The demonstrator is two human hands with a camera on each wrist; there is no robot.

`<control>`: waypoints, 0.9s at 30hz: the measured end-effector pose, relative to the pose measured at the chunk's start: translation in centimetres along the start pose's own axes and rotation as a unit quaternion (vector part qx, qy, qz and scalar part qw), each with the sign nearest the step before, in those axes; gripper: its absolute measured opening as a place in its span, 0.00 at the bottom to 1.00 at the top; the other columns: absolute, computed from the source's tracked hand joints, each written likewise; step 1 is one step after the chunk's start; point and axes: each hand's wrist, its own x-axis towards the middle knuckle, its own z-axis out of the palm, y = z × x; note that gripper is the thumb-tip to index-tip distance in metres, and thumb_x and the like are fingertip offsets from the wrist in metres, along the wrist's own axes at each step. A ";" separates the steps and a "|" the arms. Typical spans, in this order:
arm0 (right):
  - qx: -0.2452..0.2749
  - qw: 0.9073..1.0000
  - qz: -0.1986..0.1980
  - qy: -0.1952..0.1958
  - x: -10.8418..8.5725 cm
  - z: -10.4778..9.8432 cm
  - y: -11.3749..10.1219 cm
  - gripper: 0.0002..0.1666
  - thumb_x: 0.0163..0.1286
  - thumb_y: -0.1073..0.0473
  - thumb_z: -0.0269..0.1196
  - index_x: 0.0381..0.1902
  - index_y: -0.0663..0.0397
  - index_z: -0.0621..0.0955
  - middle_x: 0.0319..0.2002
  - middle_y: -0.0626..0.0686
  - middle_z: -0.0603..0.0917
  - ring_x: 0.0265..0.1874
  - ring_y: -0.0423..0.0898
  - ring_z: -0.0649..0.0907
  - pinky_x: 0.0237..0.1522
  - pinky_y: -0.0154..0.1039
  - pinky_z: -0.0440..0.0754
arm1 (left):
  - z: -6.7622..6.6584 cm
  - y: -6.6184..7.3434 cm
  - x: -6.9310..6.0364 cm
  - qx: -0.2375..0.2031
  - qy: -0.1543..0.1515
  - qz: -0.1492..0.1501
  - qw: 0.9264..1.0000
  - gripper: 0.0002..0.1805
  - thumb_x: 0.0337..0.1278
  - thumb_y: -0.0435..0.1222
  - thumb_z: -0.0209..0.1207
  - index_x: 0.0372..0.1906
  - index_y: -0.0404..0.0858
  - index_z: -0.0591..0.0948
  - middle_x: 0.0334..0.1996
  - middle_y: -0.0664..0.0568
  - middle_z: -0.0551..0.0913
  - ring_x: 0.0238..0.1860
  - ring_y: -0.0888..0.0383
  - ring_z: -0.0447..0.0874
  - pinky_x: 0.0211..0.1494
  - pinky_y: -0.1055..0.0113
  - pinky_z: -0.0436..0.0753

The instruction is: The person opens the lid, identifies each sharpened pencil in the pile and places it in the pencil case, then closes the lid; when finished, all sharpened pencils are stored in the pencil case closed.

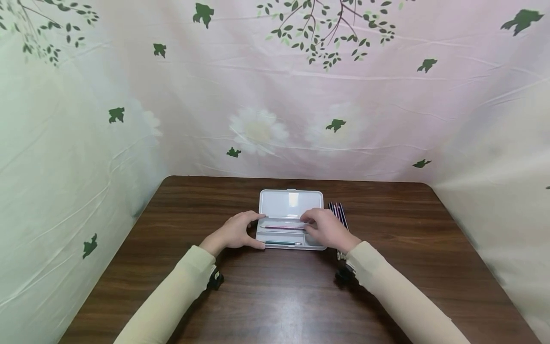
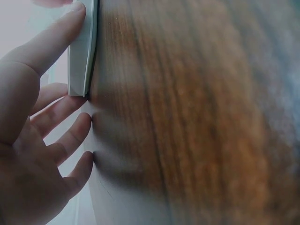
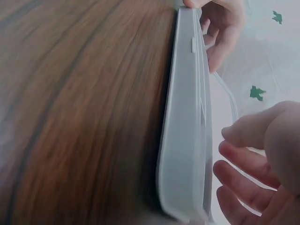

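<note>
A white pencil case (image 1: 291, 248) lies with its lid (image 1: 279, 202) raised at the back. Inside are a pink-red pencil (image 1: 281, 227) in the rear section and a teal pencil (image 1: 281, 243) in the front one. My left hand (image 1: 235, 231) holds the case's left end, thumb at the front corner and index finger farther back; the left wrist view shows the thumb on the case wall (image 2: 79, 75). My right hand (image 1: 328, 229) is over the case's right part, beside the red pencil's right end. In the right wrist view its bent fingers (image 3: 241, 171) show nothing between them.
Several dark pencils (image 1: 339, 212) lie side by side on the brown wooden table (image 1: 386, 210), just right of the case and partly under the right hand. A pale cloth (image 1: 206, 95) with leaves, birds and flowers hangs behind and beside the table.
</note>
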 end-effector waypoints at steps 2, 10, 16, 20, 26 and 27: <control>0.005 1.000 -0.001 0.011 -0.5 -0.4 0.3 0.10 0.67 0.68 0.69 0.46 0.59 0.89 0.43 0.53 0.91 0.43 0.48 0.88 0.48 0.47 0.87 | 0.1 -0.1 0.0 0.002 0.000 -0.001 1.000 0.54 0.41 0.59 0.81 0.76 0.45 0.74 0.66 0.53 0.79 0.55 0.54 0.78 0.63 0.53 0.78; 0.000 0.999 0.016 0.041 -2.6 -1.8 2.3 0.09 0.68 0.66 0.70 0.46 0.58 0.89 0.40 0.51 0.89 0.38 0.45 0.85 0.42 0.46 0.85 | 0.1 0.0 0.0 0.001 -0.002 0.000 1.000 0.54 0.41 0.59 0.82 0.75 0.44 0.74 0.66 0.53 0.79 0.55 0.53 0.79 0.63 0.52 0.78; -0.005 0.999 0.028 0.044 -4.2 -2.9 4.1 0.10 0.66 0.67 0.72 0.45 0.57 0.89 0.40 0.50 0.89 0.40 0.47 0.87 0.44 0.50 0.86 | 0.1 -0.1 0.0 -0.002 -0.002 0.002 1.000 0.54 0.42 0.59 0.81 0.76 0.44 0.74 0.66 0.53 0.79 0.55 0.54 0.79 0.63 0.52 0.78; -0.013 0.998 0.032 0.047 -5.3 -3.6 5.1 0.11 0.65 0.67 0.71 0.46 0.58 0.88 0.42 0.52 0.89 0.40 0.49 0.86 0.44 0.51 0.85 | 0.1 -0.1 0.0 -0.001 -0.002 0.004 1.000 0.54 0.42 0.59 0.81 0.76 0.44 0.74 0.66 0.53 0.79 0.55 0.54 0.79 0.63 0.52 0.78; -0.023 0.997 0.064 0.030 -6.6 -4.1 6.2 0.11 0.67 0.66 0.71 0.48 0.59 0.88 0.43 0.54 0.89 0.40 0.48 0.85 0.44 0.52 0.85 | -0.1 0.0 0.0 0.000 -0.004 0.001 1.000 0.54 0.42 0.59 0.81 0.76 0.44 0.74 0.67 0.53 0.79 0.56 0.53 0.79 0.64 0.52 0.78; -0.021 0.997 0.070 0.026 -6.7 -4.1 6.3 0.11 0.67 0.66 0.71 0.48 0.59 0.88 0.43 0.54 0.89 0.40 0.48 0.85 0.45 0.52 0.85 | -0.1 0.0 -0.1 -0.001 -0.004 0.002 1.000 0.54 0.42 0.59 0.81 0.76 0.44 0.74 0.67 0.53 0.79 0.56 0.53 0.79 0.64 0.52 0.78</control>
